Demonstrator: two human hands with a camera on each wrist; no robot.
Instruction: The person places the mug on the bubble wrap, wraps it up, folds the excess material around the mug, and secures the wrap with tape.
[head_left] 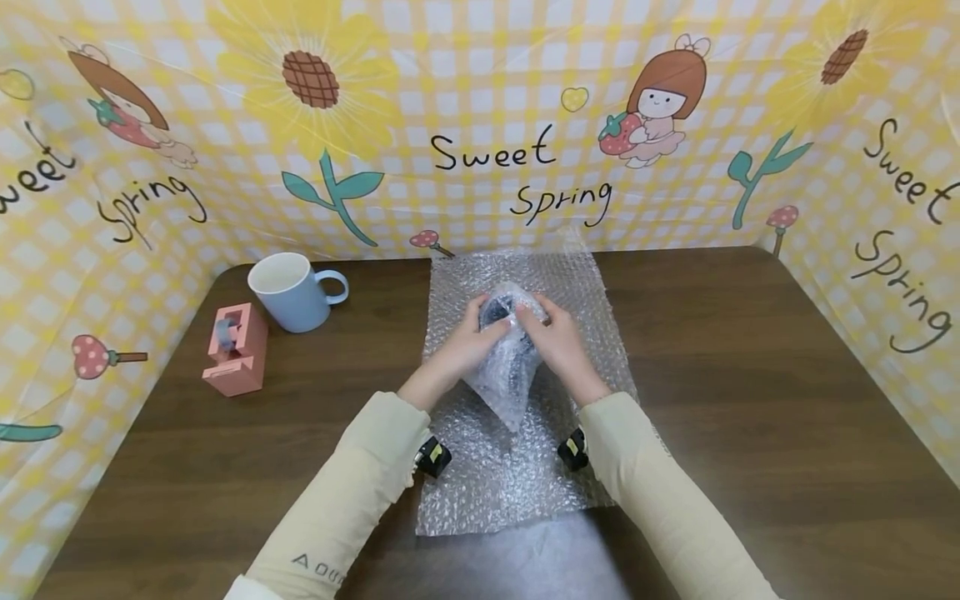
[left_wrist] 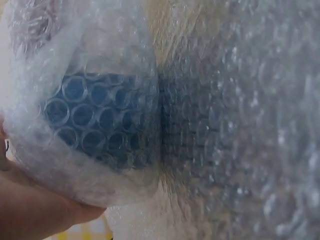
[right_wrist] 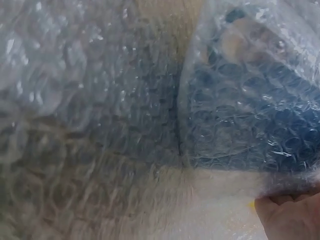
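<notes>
Over the middle of the table, my left hand (head_left: 480, 333) and right hand (head_left: 553, 333) hold a bubble-wrapped bundle (head_left: 506, 379) from either side. Its wrap tapers to a point toward me. Through the bubbles shows a blue thing (left_wrist: 100, 115); its kind is hidden by the layers. Thumbs press on the wrap near its top, the other fingers curling behind it. The left thumb lies along the bundle's lower edge in the left wrist view, and the right fingers pinch a wrap edge in the right wrist view. Beneath lies a flat bubble wrap sheet (head_left: 487, 492).
A light blue mug (head_left: 302, 296) stands upright at the back left, its handle to the right. Nearer me is a pink tape dispenser (head_left: 247, 358) with a tape roll. Behind the brown table (head_left: 720, 383) hangs a yellow checked cloth (head_left: 480, 100), also enclosing both sides.
</notes>
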